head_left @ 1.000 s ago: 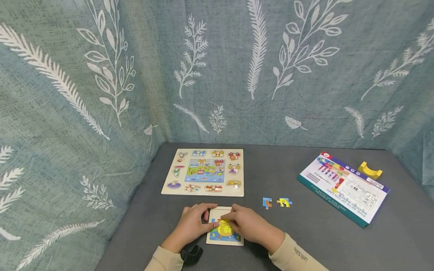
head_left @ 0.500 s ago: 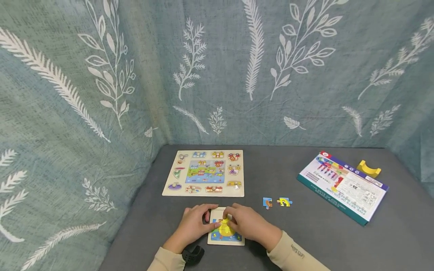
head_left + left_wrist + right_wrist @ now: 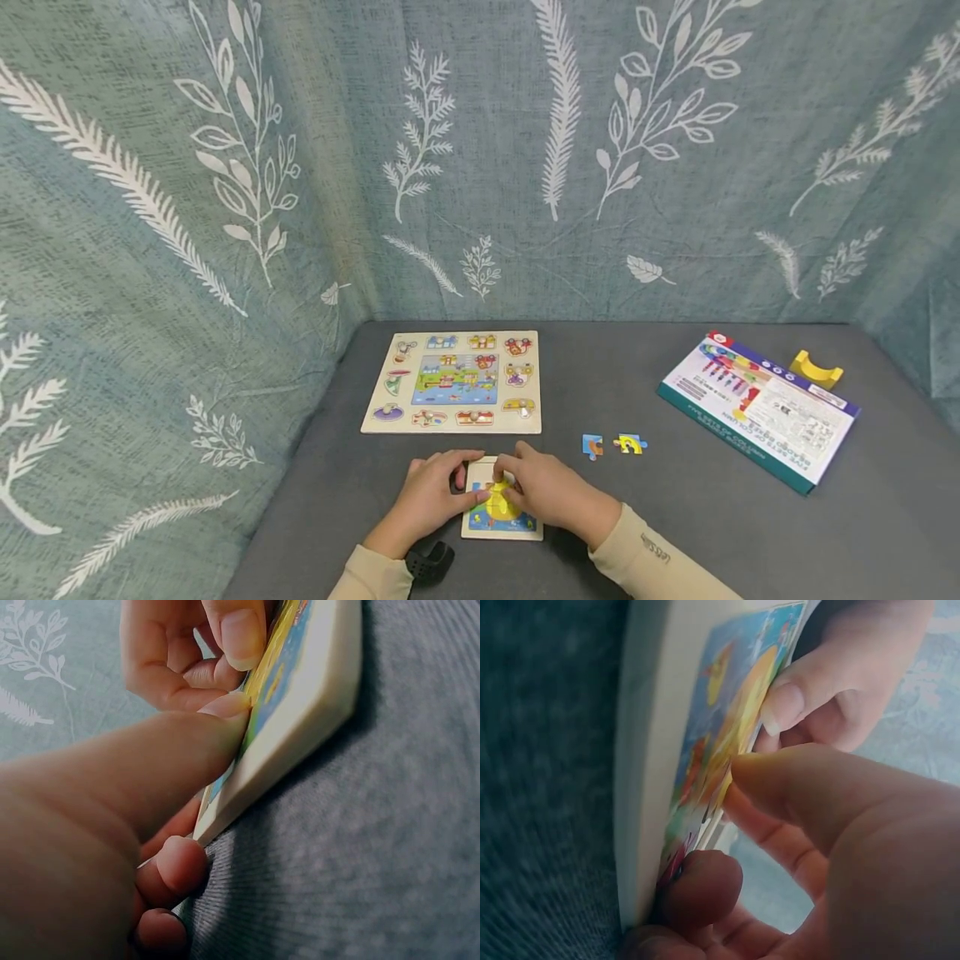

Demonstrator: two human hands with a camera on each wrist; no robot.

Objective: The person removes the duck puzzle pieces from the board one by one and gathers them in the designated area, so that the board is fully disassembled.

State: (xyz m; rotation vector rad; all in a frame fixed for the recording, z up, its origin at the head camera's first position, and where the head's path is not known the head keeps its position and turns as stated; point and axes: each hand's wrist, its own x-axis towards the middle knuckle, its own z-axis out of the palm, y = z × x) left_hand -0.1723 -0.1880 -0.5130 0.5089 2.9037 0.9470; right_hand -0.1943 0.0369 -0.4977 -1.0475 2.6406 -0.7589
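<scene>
A small wooden jigsaw puzzle (image 3: pixel 501 535) with a yellow and blue picture lies flat at the table's front. My left hand (image 3: pixel 435 493) holds it at the left side, thumb on the picture and the other fingers along the edge. Over the upper right part, my right hand (image 3: pixel 553 493) pinches a yellow jigsaw piece (image 3: pixel 502 489) between thumb and curled index finger, and the fingers hide much of it. In the right wrist view, the right thumb (image 3: pixel 787 776) presses at the yellow area, close to the left thumb (image 3: pixel 787 705).
Two loose jigsaw pieces, one blue and brown (image 3: pixel 592 444), one yellow and blue (image 3: pixel 630 444), lie right of the puzzle. Behind it is a larger knobbed puzzle board (image 3: pixel 378 417). A flat box (image 3: pixel 757 408) and a yellow curved block (image 3: pixel 816 370) sit at the right.
The right index finger, stretched across the picture a second ago, is now bent and drawn back toward the thumb. The left hand holds its place. The head view has shifted slightly.
</scene>
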